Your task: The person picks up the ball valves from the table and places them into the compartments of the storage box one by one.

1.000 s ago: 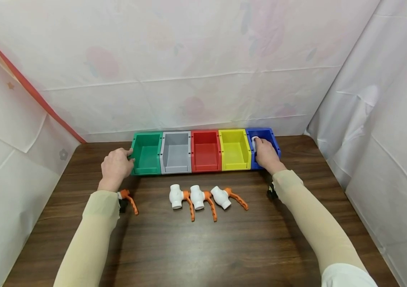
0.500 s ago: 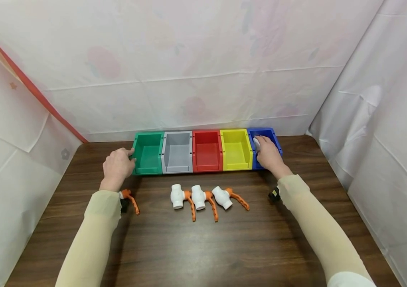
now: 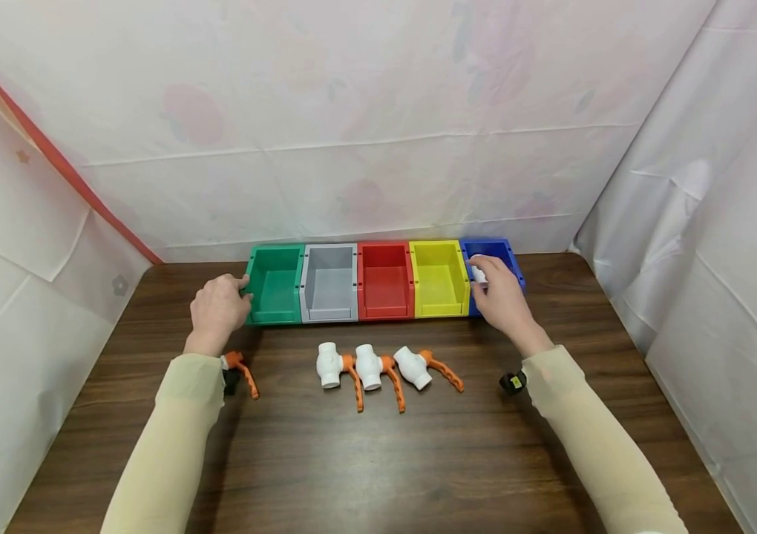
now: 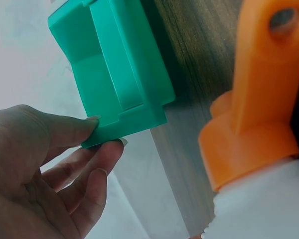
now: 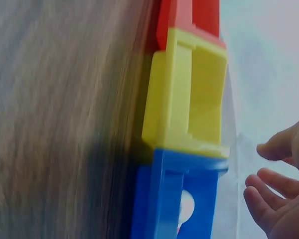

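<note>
Three valves [image 3: 368, 368] lie before the bins [image 3: 385, 293], probably for easy reach. I've the left hand [image 3: 217, 311] pinching the green bin [image 3: 278, 297], likely steadying it; the right hand [image 3: 504, 298], grasping nothing, hovers at the blue bin [image 3: 492, 244], a white piece [image 3: 478, 274] inside.

Both arms are stretched forward, and the hands are held well apart. The left arm [image 3: 171, 445] is slanted inward from the bottom of the head view, and the back of the left hand [image 3: 218, 311] is turned upward. In the left wrist view, a pinch is formed between its thumb [image 4: 72, 128] and forefinger, with the other fingers bent below. The right arm [image 3: 602, 437] is angled forward and inward toward the left. By the right hand [image 3: 502, 298] nothing is gripped: its thumb [image 5: 279, 144] is parted from its loosely bent fingers [image 5: 261, 203].
</note>
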Demonstrator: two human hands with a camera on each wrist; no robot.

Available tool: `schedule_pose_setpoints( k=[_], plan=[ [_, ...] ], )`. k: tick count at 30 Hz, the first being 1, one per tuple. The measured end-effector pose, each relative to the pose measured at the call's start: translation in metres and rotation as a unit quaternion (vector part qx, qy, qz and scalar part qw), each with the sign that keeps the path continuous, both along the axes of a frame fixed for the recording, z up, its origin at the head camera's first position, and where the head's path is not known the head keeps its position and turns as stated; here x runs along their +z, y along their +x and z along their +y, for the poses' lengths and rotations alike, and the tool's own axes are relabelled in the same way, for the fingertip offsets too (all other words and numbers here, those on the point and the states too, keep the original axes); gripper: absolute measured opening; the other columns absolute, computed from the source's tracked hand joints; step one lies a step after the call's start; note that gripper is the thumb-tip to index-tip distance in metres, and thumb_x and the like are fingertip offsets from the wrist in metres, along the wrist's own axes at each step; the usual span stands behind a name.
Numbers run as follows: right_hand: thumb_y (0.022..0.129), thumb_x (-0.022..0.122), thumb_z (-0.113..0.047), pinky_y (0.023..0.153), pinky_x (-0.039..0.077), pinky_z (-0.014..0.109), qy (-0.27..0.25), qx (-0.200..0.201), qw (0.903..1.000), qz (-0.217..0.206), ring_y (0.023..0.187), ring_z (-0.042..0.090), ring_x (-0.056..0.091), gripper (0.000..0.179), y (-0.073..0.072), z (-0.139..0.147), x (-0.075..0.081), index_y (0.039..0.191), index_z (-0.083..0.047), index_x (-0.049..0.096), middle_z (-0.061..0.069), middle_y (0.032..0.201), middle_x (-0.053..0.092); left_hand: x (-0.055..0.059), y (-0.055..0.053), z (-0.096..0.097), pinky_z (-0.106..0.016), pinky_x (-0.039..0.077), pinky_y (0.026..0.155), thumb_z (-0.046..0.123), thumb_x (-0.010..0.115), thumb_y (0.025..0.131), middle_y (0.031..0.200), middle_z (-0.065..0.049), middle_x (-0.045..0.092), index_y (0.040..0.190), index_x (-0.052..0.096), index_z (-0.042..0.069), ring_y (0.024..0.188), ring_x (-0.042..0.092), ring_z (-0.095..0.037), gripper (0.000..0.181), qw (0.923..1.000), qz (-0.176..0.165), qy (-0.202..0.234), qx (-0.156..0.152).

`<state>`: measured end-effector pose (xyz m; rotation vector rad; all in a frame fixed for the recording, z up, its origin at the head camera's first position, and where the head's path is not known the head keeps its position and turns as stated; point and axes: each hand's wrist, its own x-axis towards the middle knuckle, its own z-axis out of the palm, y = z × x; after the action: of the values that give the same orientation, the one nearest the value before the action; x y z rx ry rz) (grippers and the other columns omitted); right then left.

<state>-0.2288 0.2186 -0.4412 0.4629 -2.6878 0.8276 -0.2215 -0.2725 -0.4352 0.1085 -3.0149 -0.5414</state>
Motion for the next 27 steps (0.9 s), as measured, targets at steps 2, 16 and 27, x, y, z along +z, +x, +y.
schedule_pose_setpoints(
  k=[2, 16, 27],
  plan=[
    [0.093, 0.065, -0.001, 0.090, 0.050, 0.051, 0.001, 0.015, 0.9999, -0.001, 0.120, 0.036, 0.055, 0.040, 0.006, -0.004, 0.001, 0.132, -0.002, 0.059, 0.019, 0.137, 0.053, 0.000, 0.000, 0.000, -0.039, 0.044, 0.046, 0.016, 0.063, 0.097, 0.134, -0.025, 0.056, 0.141, 0.055, 0.004, 0.068, 0.058, -0.038, 0.046, 1.0000, 0.000, 0.001, 0.001],
    [0.094, 0.070, -0.011, 0.098, 0.048, 0.048, 0.020, 0.136, 0.9875, -0.076, 0.123, 0.030, 0.055, 0.035, 0.035, -0.024, -0.022, 0.128, -0.006, 0.064, 0.011, 0.135, 0.057, 0.000, 0.001, 0.000, -0.040, 0.045, 0.047, 0.016, 0.063, 0.098, 0.136, -0.024, 0.056, 0.141, 0.055, 0.005, 0.071, 0.058, -0.041, 0.046, 1.0000, -0.001, 0.001, 0.002],
    [0.090, 0.076, -0.035, 0.106, 0.041, 0.048, 0.019, 0.221, 0.9630, -0.153, 0.128, 0.023, 0.050, 0.050, 0.059, -0.039, -0.032, 0.133, -0.013, 0.063, 0.003, 0.138, 0.056, 0.002, 0.001, 0.002, -0.040, 0.044, 0.046, 0.016, 0.063, 0.097, 0.134, -0.024, 0.057, 0.141, 0.055, 0.004, 0.067, 0.057, -0.037, 0.046, 1.0000, -0.001, 0.002, 0.002]
  ],
)
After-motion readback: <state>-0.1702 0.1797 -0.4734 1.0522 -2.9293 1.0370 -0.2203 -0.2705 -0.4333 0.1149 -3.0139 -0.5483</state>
